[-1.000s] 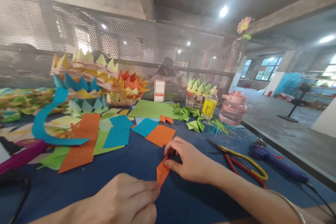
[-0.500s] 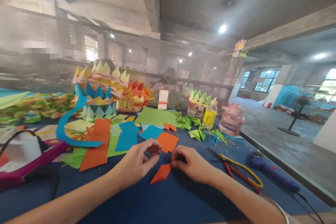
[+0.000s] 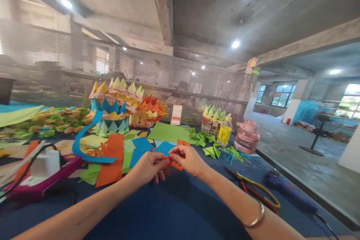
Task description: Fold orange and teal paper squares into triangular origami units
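Observation:
Above the dark blue tabletop (image 3: pixel 168 210), my left hand (image 3: pixel 149 167) and my right hand (image 3: pixel 189 159) meet fingertip to fingertip. Between them, pinched from both sides, is a small folded piece of orange paper (image 3: pixel 168 159), mostly covered by the fingers. A flat orange square (image 3: pixel 178 166) lies just behind, partly hidden by my right hand. Blue paper squares (image 3: pixel 142 144) rest beyond my left hand, and a green sheet (image 3: pixel 168 132) lies farther back. A bracelet (image 3: pixel 259 215) circles my right forearm.
Folded-paper crowns (image 3: pixel 115 99) stand back left, near a magenta power strip (image 3: pixel 42 176). To the right are yellow-and-red-handled scissors (image 3: pixel 257 183), a blue glue gun (image 3: pixel 289 187), a yellow-labelled bottle (image 3: pixel 224 134), a pink jug (image 3: pixel 247 137) and green folded pieces (image 3: pixel 211 152).
The folded orange paper has been lifted off the table and is now between both hands, which have moved up and together. The camera view has shifted slightly.

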Motion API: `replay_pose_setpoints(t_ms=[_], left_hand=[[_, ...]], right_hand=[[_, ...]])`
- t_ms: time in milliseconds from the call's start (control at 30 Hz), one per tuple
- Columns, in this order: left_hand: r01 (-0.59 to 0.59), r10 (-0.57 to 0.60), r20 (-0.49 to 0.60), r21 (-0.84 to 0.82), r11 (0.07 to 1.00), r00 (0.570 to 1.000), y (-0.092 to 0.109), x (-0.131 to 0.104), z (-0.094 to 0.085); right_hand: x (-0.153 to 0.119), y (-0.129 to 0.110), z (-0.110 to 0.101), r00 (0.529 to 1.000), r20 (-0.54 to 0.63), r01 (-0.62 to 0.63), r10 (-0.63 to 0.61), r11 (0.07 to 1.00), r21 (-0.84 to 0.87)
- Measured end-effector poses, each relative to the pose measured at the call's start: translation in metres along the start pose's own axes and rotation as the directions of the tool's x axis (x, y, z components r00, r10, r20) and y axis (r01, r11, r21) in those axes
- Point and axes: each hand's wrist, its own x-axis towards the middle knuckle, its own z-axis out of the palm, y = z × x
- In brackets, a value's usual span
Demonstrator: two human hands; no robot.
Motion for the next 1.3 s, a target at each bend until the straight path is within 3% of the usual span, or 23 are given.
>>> replay_pose_setpoints(t_ms=[133, 300, 467, 767, 1067, 1300], left_hand=[[0.011, -0.005, -0.028, 0.207, 0.978, 1.000, 0.003, -0.001, -0.002], [-0.095, 0.163, -0.099, 0.487, 0.868, 0.982, 0.010, -0.008, -0.008], [-0.129, 0.230, -0.094, 0.604, 0.787, 0.969, 0.014, -0.008, -0.013], [-0.101, 0.224, -0.115, 0.638, 0.763, 0.968, 0.013, -0.007, -0.014], [-0.146, 0.194, -0.039, 0.516, 0.844, 0.980, 0.012, -0.007, -0.012], [-0.093, 0.111, -0.015, 0.443, 0.892, 0.994, 0.001, 0.000, -0.014]], right_hand=[[-0.001, 0.005, 0.007, 1.000, 0.009, 0.030, -0.030, 0.999, -0.010], [-0.009, 0.010, 0.007, 0.997, -0.051, 0.063, -0.066, 0.997, -0.047], [-0.013, 0.011, 0.003, 0.994, -0.079, 0.074, -0.081, 0.993, -0.097], [-0.012, 0.019, -0.002, 0.991, -0.106, 0.062, -0.080, 0.985, -0.160], [-0.011, 0.022, -0.005, 0.989, -0.123, 0.062, -0.084, 0.983, -0.173], [-0.010, 0.025, -0.008, 0.988, -0.127, 0.069, -0.090, 0.984, -0.166]])
